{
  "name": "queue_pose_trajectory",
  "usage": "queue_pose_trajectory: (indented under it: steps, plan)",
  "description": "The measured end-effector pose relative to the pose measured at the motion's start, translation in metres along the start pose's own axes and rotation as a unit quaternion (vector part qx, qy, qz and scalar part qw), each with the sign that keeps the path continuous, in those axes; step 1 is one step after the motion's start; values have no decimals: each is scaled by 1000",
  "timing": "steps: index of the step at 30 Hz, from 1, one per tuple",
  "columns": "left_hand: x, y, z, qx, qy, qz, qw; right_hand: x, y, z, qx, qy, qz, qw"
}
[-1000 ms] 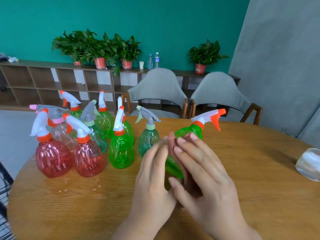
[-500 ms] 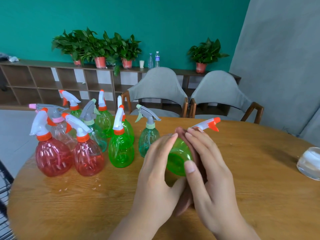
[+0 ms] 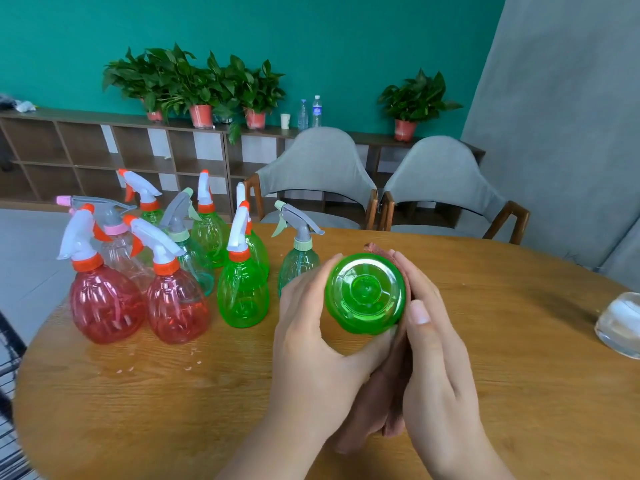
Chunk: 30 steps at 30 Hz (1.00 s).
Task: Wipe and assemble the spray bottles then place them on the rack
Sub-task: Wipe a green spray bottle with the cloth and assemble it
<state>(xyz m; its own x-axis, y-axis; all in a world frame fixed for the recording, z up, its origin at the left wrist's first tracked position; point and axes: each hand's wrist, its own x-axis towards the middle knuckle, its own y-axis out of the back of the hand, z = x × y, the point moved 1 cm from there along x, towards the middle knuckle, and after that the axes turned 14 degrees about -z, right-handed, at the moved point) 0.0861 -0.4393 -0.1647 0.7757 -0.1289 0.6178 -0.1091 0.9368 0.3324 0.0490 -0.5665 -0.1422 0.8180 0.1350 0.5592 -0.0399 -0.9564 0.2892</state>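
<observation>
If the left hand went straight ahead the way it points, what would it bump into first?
Likely the teal spray bottle just beyond the left hand, though depth is unclear.

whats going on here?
A person is wiping a green bottle, tipped so that its base faces the camera. The left hand grips one side of it, and the right hand presses a brown cloth against the other. The other bottles, with their spray heads on, stand upright on the table off to the left.
</observation>
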Motion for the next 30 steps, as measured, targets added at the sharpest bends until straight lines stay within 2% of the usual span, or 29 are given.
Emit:
queue_pose_trajectory:
  steps: [5, 7, 10, 13, 17, 21, 23, 28, 30]
  plan:
    - [1, 4, -2, 17, -14, -20, 1000, 4, 6, 1, -85, 25, -12, 996]
    - [1, 5, -1, 40, -24, -30, 998, 5, 8, -1, -150, 34, -17, 988]
    - [2, 6, -1, 52, -37, -26, 998, 6, 8, -1, -290, 52, -27, 955]
    - [5, 11, -8, 65, -32, -15, 997, 2, -1, 3, -364, 83, -45, 927]
    - [7, 20, -21, 95, -1, -42, 995, -3, -3, 10, -352, 119, -93, 924]
    - [7, 18, -8, 112, -16, -48, 992, 4, 8, 9, -327, 54, -62, 942]
    - [8, 17, -4, 104, -27, -38, 993, 6, 5, 4, -333, 49, -54, 940]
    - [11, 21, -14, 67, -14, -48, 997, 2, -2, -1, -360, 147, -88, 917]
    - [12, 21, -12, 55, -3, -50, 997, 2, 5, 4, -353, 152, -86, 919]
